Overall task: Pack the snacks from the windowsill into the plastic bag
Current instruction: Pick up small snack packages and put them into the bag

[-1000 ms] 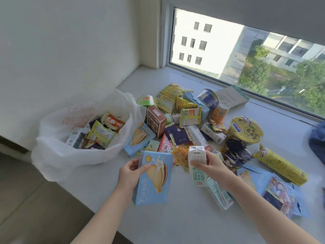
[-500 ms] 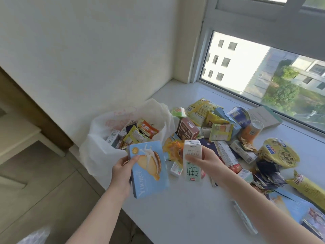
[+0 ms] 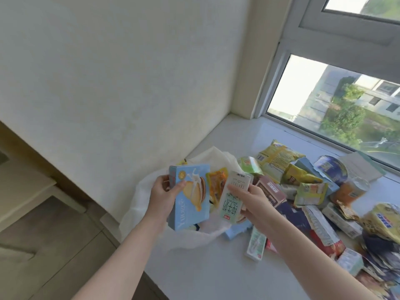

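Above the plastic bag [image 3: 138, 217] at the windowsill's [image 3: 216, 276] left end, left hand [image 3: 161, 197] grips a blue biscuit box [image 3: 190, 198], right hand [image 3: 252, 201] a milk carton [image 3: 232, 199]. Most snacks [image 3: 307, 187] apparently remain unpacked alongside.

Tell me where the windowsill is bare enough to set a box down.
The windowsill is bare along its near edge, between the two forearms and in front of the plastic bag. Another bare strip lies in the far corner, between the wall, the window frame and the yellow packet. To the right, the snack pile is crowded.
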